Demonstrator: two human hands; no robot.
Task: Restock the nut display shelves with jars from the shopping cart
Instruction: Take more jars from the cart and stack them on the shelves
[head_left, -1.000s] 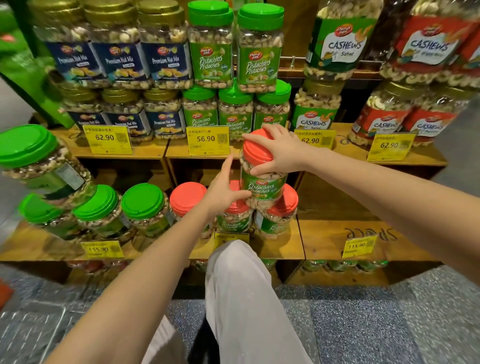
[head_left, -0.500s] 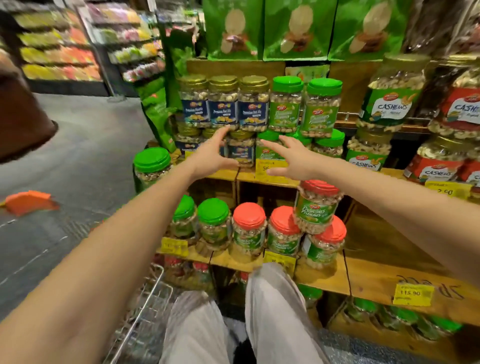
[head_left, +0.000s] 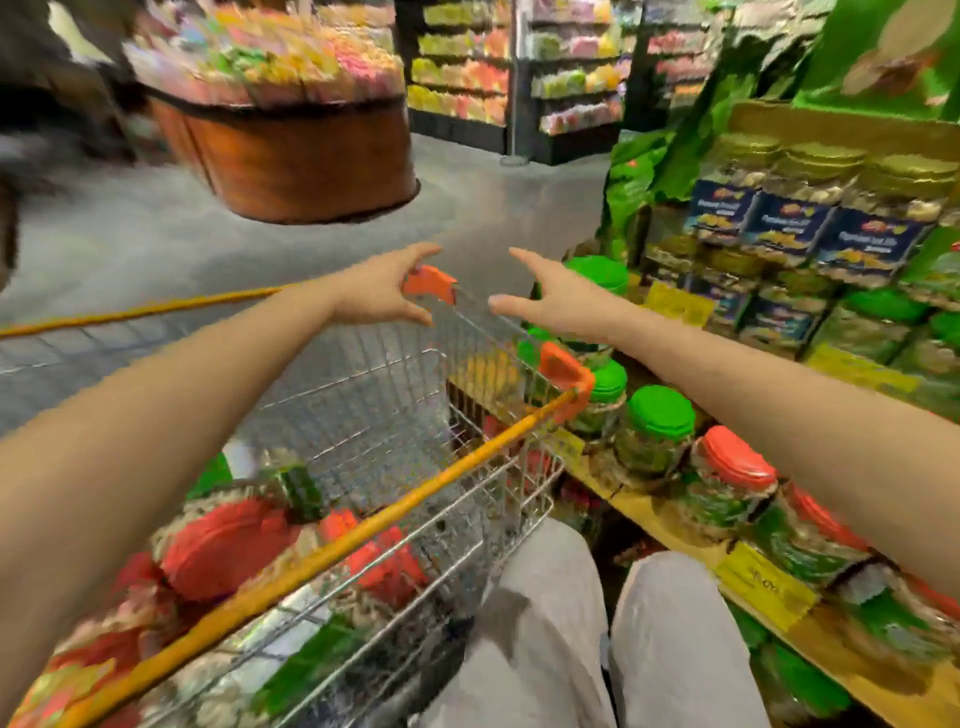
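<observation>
Reaching forward over a wire-mesh shopping cart (head_left: 363, 405), both bare arms extend with nothing held.

Left hand (head_left: 382, 291): grip wide open and empty, thumb and fingers spread in a loose curve just beside an orange plastic corner cap (head_left: 428, 283) on the cart's far rim. Motion blur leaves it unclear whether skin meets cap.

Right hand (head_left: 561, 301): grip likewise open and empty, fingers extended, thumb spread, above the cart's right rim.

A smooth yellow handle bar (head_left: 311, 566) crosses the near end of the cart and ends in a second orange cap (head_left: 566, 371). Under the bar, the jars in the cart (head_left: 223, 545) lie crowded together: clear round tubs of nuts with flat red lids and green labels.

At right, a wooden lower shelf (head_left: 649, 514) carries upright green-lidded jars (head_left: 660, 415) and, nearer the camera, a red-lidded jar (head_left: 737, 460). Yellow price tags (head_left: 763, 584) hang along its front edge. Higher up stand blue-labelled jars (head_left: 872, 241) with gold lids.

The cart's right side stands just beside the shelf edge. Grey speckled floor (head_left: 156, 234) lies open beyond the cart, as far as a round wooden display bin (head_left: 301, 156). Knees in pale trousers (head_left: 545, 623) sit between cart and shelf.
</observation>
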